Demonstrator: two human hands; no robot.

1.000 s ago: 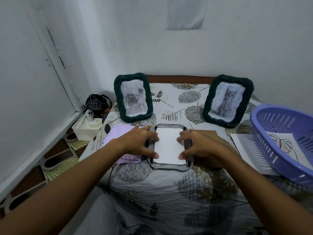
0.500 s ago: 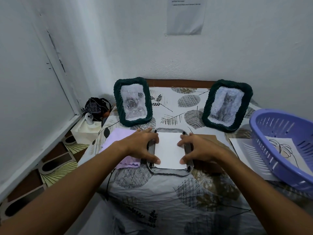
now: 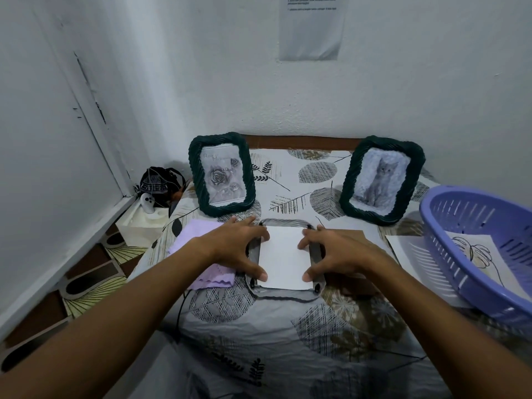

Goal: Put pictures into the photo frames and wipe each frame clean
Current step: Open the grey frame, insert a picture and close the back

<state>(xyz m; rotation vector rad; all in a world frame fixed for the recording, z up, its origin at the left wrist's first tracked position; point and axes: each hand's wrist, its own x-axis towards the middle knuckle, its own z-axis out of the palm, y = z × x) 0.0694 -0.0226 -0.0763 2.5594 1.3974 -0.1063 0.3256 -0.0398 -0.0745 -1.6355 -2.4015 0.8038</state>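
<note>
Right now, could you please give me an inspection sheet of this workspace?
Surface: table under a leaf-print cloth.
Job's things: face-down frame with white sheet laid in its back; rose frame and cat frame upright behind; purple cloth left of it.
Clutter: purple basket holding a leaf drawing; brown board under the right hand.
Grippers: left hand and right hand press the sheet's side edges.
Cables: thin dark one over the table's front left.
Surroundings: white walls, posted paper, dark bag.
</note>
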